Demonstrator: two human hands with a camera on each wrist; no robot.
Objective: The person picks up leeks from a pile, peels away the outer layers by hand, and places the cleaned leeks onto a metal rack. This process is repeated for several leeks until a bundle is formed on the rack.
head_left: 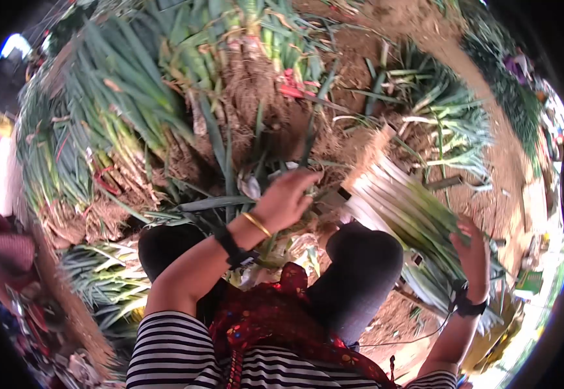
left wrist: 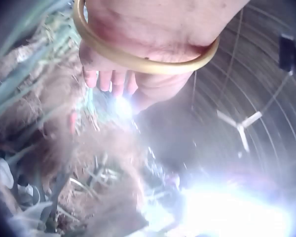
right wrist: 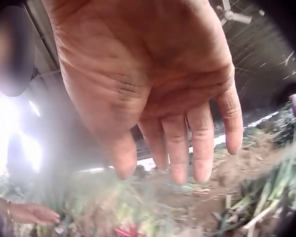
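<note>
A bunch of leeks (head_left: 395, 201) lies slantwise at the right, white stems and roots toward the middle and green leaves toward me. My right hand (head_left: 473, 249) is beside its leafy end. In the right wrist view the right hand (right wrist: 158, 89) shows a bare palm with fingers extended and apart. My left hand (head_left: 286, 201), with a gold bangle (head_left: 256, 224), hovers left of the bunch's root end, fingers loosely extended and holding nothing. In the left wrist view the left hand (left wrist: 153, 81) hangs above blurred roots and soil.
Tall heaps of leeks (head_left: 120, 97) with soil-caked roots stand at the far left and back. Loose leeks (head_left: 450, 123) lie on brown soil (head_left: 454, 48) at the back right. More leeks (head_left: 107, 279) lie beside my left knee. A red tie (head_left: 295, 84) lies near the back roots.
</note>
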